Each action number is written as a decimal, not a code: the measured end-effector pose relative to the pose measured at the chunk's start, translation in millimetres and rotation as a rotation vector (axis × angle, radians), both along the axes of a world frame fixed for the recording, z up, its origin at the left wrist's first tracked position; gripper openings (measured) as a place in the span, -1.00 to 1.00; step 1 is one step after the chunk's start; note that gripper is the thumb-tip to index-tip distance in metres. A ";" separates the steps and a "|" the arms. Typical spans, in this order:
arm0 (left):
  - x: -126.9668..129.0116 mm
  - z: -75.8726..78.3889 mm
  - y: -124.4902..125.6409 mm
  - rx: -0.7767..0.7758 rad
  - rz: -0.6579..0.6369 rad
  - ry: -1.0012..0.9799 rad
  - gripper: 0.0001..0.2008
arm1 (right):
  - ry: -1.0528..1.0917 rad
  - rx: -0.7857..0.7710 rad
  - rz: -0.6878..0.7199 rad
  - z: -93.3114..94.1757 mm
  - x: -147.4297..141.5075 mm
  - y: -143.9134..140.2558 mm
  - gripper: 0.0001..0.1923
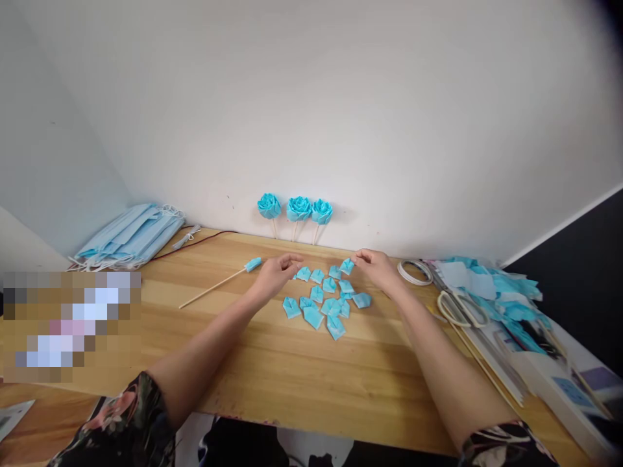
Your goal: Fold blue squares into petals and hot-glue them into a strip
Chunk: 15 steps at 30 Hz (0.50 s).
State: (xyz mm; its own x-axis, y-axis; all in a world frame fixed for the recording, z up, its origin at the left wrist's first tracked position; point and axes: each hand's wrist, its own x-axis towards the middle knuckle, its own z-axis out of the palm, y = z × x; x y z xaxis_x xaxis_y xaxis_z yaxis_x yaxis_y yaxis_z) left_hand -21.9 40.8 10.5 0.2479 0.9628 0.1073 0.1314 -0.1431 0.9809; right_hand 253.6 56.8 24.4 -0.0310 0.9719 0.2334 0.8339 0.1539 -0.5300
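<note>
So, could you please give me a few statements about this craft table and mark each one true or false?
1. Three blue roses on sticks stand against the wall. True.
2. The left hand is gripping the scissors. False: the scissors lie untouched at the right, beyond the right hand.
3. A stack of blue face masks lies at the far left of the table. True.
4. The folded blue petals are piled in a bowl. False: they lie spread flat on the table between the hands.
5. A wooden stick with a blue tip lies left of the left hand. True.
</note>
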 end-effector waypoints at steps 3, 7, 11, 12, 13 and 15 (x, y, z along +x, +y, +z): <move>-0.4 -1.4 0.5 0.024 0.023 -0.010 -0.64 | -0.118 -0.008 -0.053 -11.4 9.6 2.8 -0.71; -1.9 -4.8 2.8 0.027 0.043 -0.030 -0.63 | -0.309 0.003 -0.065 -17.6 3.6 1.7 -0.74; -3.2 -7.7 5.5 0.046 0.053 -0.022 -0.64 | -0.447 0.075 -0.029 -6.8 -10.6 -8.5 -0.76; -3.4 -8.2 6.0 0.052 0.064 -0.020 -0.65 | -0.466 0.085 -0.010 -2.9 -13.8 -11.9 -0.75; -3.7 -8.5 6.4 0.057 0.080 -0.020 -0.66 | -0.477 0.092 0.011 0.7 -16.5 -15.3 -0.73; -4.2 -8.2 6.7 0.064 0.120 -0.021 -0.68 | -0.493 0.103 0.058 6.0 -20.7 -21.9 -0.70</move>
State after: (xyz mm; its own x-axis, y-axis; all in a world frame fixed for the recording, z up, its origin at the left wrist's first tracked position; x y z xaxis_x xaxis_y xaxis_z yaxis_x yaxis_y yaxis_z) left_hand -26.1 47.6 2.2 0.1285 0.9764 0.1734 0.1309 -0.1900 0.9730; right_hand 232.9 34.9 30.4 -0.2149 0.9379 0.2722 0.9696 0.2383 -0.0554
